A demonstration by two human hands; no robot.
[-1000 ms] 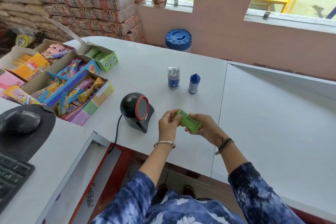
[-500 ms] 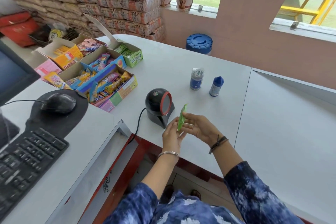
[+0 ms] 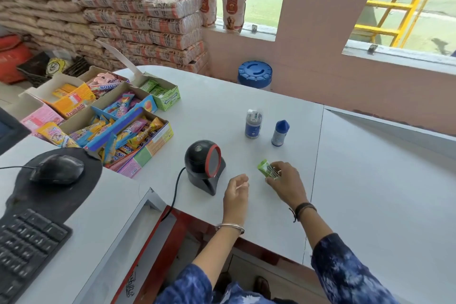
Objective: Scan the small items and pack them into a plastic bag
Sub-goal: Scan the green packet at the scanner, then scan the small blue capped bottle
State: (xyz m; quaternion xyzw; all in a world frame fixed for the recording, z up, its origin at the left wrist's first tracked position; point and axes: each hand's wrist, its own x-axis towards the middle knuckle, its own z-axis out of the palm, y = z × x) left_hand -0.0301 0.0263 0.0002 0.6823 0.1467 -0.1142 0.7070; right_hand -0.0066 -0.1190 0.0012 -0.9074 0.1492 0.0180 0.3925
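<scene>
Gripping the small green packet [image 3: 266, 168] in its fingertips, the right hand [image 3: 286, 181] holds it low over the white counter [image 3: 370, 192], just to the right of the black scanner [image 3: 203, 164]. The left hand [image 3: 236, 190] sits between scanner and packet, loosely curled and holding nothing. Beyond the scanner stand two small blue bottles [image 3: 253, 124], and candy boxes [image 3: 118, 121] crowd its left side.
</scene>
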